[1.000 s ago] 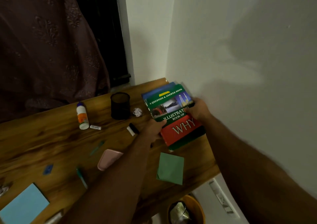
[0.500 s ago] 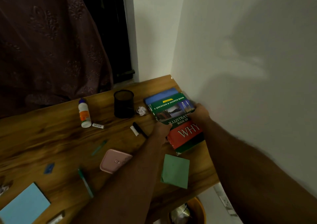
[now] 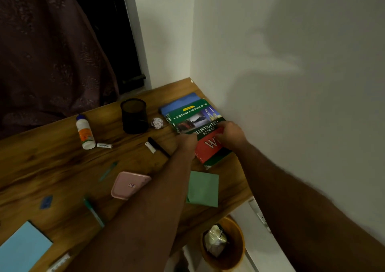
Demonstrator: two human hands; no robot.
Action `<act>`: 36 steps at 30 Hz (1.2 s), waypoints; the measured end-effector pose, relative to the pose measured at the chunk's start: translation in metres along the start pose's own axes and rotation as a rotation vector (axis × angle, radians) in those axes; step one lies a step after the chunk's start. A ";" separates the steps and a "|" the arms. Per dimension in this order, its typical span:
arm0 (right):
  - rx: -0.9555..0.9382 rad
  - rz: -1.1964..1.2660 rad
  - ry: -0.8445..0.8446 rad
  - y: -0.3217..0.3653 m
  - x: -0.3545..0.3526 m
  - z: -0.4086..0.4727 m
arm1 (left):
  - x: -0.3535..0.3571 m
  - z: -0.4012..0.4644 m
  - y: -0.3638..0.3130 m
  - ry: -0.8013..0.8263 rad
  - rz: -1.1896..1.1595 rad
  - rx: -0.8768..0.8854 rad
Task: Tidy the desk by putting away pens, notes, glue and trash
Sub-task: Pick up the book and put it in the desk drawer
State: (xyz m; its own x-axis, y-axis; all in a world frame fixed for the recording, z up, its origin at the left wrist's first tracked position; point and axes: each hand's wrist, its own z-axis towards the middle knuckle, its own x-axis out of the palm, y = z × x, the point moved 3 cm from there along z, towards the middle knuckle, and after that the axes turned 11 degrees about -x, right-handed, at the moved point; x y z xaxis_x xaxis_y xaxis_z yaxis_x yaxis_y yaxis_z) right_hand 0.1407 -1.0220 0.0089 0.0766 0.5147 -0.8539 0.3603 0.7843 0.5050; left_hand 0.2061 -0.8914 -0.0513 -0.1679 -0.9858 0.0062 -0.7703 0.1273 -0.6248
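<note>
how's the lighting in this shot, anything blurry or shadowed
Head view: dim, warm light throughout; a soft shadow falls across the right wall; the near forearms smear with motion blur; the teal pens on the desk look soft, while the title on the green and red book is readable; wide-angle bending shows at the edges.

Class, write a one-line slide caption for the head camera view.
Both hands, left hand and right hand, rest on a green book in the corner of a cluttered wooden desk.
</note>
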 end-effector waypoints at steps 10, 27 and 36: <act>-0.020 0.149 -0.030 -0.004 -0.002 -0.041 | 0.002 -0.048 0.001 -0.071 -0.039 0.039; 0.134 0.924 -0.092 -0.046 0.028 -0.215 | -0.008 -0.187 0.156 -0.028 0.183 0.331; 0.613 1.261 0.047 -0.094 0.140 -0.292 | -0.052 -0.206 0.242 -0.056 0.235 0.179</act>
State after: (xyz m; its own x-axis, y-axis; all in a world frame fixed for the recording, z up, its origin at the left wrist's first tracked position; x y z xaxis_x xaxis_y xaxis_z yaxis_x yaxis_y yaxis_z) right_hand -0.1539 -0.9223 -0.1214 0.6223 0.7705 0.1383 0.4173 -0.4761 0.7741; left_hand -0.0981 -0.7865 -0.0422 -0.2907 -0.9366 -0.1954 -0.5925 0.3366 -0.7319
